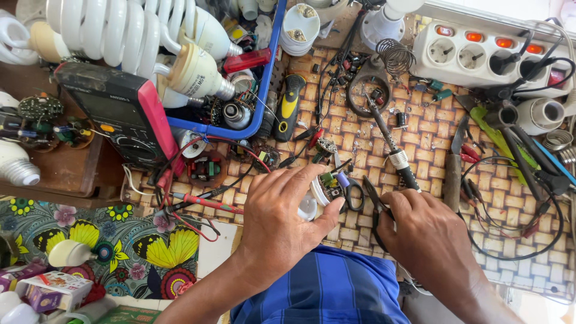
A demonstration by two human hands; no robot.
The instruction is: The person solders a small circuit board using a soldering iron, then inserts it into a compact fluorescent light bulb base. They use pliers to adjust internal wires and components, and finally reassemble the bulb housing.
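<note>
Bulb base (327,191): a small white lamp housing with its circuit board showing, tilted so the open end faces up toward the camera, over the woven mat (420,174) just in front of the person's lap.
Left hand (282,228): fingers curled narrowly around the white housing, thumb along its lower edge, steadying it, apparently so the board is exposed to the tool.
Right hand (429,237): closed on the handles of dark pliers (373,201), whose tips point at the board's edge; whether they touch it I cannot tell.
Soldering iron (390,144): lies on the mat just above the right hand, tip away.
Multimeter (120,108): rests on the left, red leads trailing near.
Blue tray (264,108): holds spare lamps, well apart.
</note>
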